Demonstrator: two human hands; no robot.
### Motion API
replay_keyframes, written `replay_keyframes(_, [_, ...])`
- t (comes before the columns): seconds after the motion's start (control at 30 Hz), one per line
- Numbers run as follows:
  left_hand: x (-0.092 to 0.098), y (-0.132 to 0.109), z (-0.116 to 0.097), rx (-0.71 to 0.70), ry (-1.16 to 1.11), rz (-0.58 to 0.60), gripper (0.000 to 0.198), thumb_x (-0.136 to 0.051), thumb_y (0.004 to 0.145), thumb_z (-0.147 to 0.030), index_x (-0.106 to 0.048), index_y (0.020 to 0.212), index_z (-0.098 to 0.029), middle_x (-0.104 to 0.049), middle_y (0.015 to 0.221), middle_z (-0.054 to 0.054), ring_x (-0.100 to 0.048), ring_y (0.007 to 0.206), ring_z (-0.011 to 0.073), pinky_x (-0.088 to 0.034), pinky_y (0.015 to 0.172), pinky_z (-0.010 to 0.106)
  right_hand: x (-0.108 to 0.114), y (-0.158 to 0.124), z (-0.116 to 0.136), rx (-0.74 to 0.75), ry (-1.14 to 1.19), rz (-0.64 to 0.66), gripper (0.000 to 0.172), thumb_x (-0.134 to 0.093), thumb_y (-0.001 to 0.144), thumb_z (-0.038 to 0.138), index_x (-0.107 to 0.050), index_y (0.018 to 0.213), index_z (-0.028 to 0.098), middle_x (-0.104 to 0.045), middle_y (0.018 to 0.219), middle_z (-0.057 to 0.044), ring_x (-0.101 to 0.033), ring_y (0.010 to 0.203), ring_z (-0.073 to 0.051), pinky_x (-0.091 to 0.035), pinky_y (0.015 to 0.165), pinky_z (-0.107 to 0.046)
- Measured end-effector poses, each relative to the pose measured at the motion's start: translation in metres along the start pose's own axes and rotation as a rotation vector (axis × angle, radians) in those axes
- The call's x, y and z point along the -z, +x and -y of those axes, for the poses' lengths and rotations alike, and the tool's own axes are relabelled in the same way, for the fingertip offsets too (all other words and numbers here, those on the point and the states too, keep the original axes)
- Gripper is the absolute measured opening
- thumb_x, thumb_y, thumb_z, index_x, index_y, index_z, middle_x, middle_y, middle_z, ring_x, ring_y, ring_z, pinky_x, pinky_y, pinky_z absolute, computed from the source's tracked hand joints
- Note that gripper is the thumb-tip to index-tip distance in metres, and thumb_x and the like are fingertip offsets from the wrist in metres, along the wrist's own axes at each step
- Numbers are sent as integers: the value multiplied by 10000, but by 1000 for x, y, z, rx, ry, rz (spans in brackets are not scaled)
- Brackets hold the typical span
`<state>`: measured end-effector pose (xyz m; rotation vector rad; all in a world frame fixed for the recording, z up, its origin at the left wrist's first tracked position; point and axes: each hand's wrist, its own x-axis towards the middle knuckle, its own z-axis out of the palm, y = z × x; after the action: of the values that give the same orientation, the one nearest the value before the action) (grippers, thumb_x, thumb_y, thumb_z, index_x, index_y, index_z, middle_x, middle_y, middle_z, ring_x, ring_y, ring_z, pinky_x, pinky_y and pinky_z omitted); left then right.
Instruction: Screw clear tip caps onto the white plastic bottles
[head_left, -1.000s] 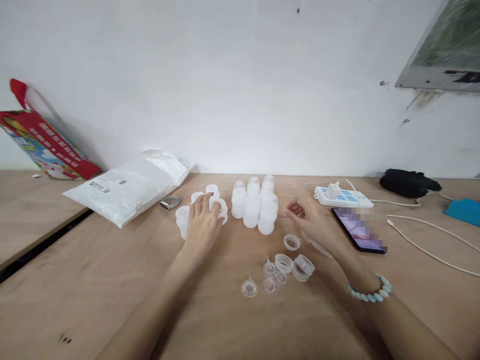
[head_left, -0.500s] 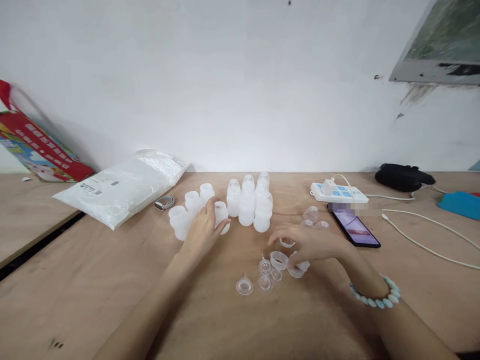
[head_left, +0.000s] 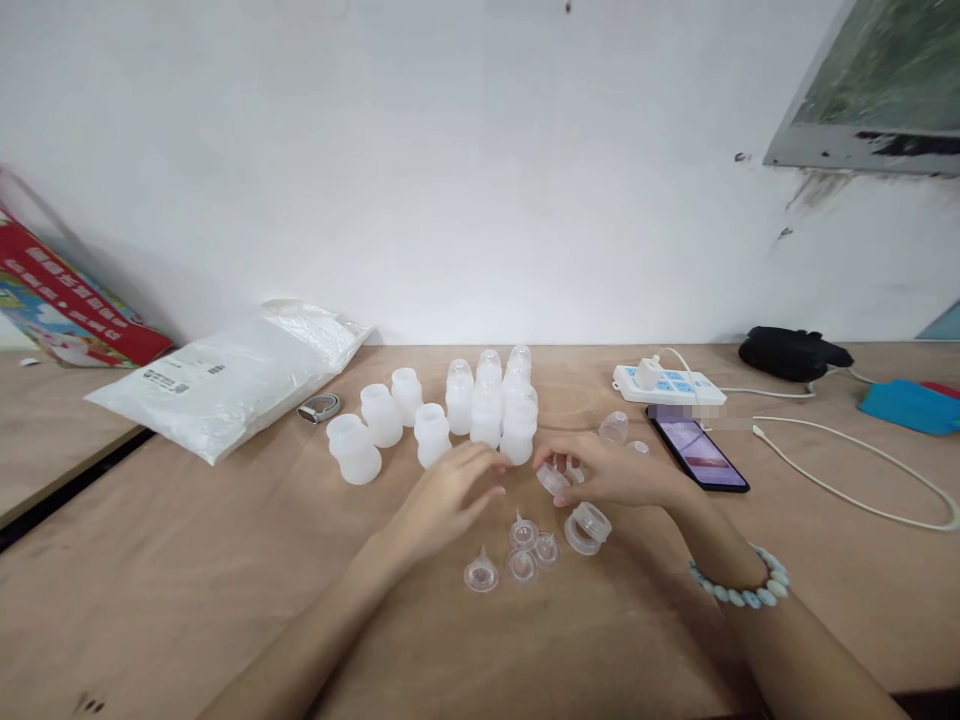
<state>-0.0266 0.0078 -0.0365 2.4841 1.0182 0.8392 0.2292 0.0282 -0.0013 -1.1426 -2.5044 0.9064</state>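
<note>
My right hand is closed on a clear screw ring, lifted a little off the table. To its left, my left hand is empty, thumb and fingers apart and pointing towards the ring. Behind the left hand stands an open white baby bottle; other uncapped ones, such as this white bottle, stand further left. Beside them is a group of bottles with clear domed caps. Several clear bottle nipples lie in front of the hands, with more screw rings to their right.
Clear dome caps lie behind my right hand. A phone, a power strip, a white cable and a black pouch are on the right. A plastic mailer bag and a watch lie left.
My left hand has left the open bottle and moved right and nearer me. My right hand has closed on a screw ring and picked it up. The view has shifted slightly.
</note>
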Motion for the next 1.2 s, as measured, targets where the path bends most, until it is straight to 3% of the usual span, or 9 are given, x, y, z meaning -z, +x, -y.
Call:
replay_keyframes(0.1, [-19,1,-4,60,-203,226,185,-627,883,-261,-667,1060,-222,-664,1047,53,-618,938,212,-493,810,320,-1,0,-6,49,35,-30,290,-732,813,262,-632,1078,201,-647,953,-32,-582,875,-227,-461,744,-333])
replay_keyframes(0.23, [-29,1,0,114,-379,295,111,-658,855,-235,-709,948,-200,-655,946,36,-607,851,178,-470,764,284,-1,0,-5,44,58,-61,288,-720,838,330,-634,1085,208,-640,953,-36,-579,878,-230,-471,755,-347])
replay_keyframes(0.43, [-22,2,0,296,-733,152,149,-604,905,-313,-603,970,-178,-663,941,35,-621,907,175,-468,825,306,-2,-1,2,44,182,-192,348,-727,825,365,-622,1121,216,-634,1062,-54,-588,918,-232,-490,818,-388])
replay_keyframes(0.63, [-25,5,7,455,-940,-24,328,-797,700,-352,-589,851,-147,-572,807,-3,-559,732,130,-480,635,259,-8,2,8,130,308,-317,337,-729,801,289,-612,1112,239,-605,1141,-50,-587,930,-218,-515,830,-381])
replay_keyframes(0.8, [-23,6,10,559,-996,-143,444,-839,634,-364,-652,959,-126,-626,841,24,-573,753,138,-498,637,260,-12,5,12,190,453,-323,324,-700,825,239,-619,1139,240,-594,1141,-48,-589,1034,-221,-496,933,-389])
replay_keyframes(0.9, [-21,6,10,566,-1016,-172,460,-851,625,-380,-675,965,-125,-665,858,45,-596,776,155,-501,645,263,-16,9,11,168,525,-330,339,-710,817,256,-637,1146,217,-593,1151,-71,-600,1052,-228,-512,924,-381])
replay_keyframes(1.03, [-22,5,9,565,-1018,-188,460,-848,642,-395,-691,976,-121,-690,850,57,-614,784,163,-509,651,264,-24,17,4,127,649,-462,339,-772,781,335,-650,1067,203,-666,1061,-81,-645,996,-243,-549,857,-385])
replay_keyframes(1.2, [-25,5,10,553,-1064,-168,468,-874,605,-387,-700,948,-121,-690,818,43,-628,736,154,-524,628,263,-40,28,1,211,662,-603,279,-828,738,389,-684,890,203,-711,1029,-84,-660,995,-252,-517,911,-411])
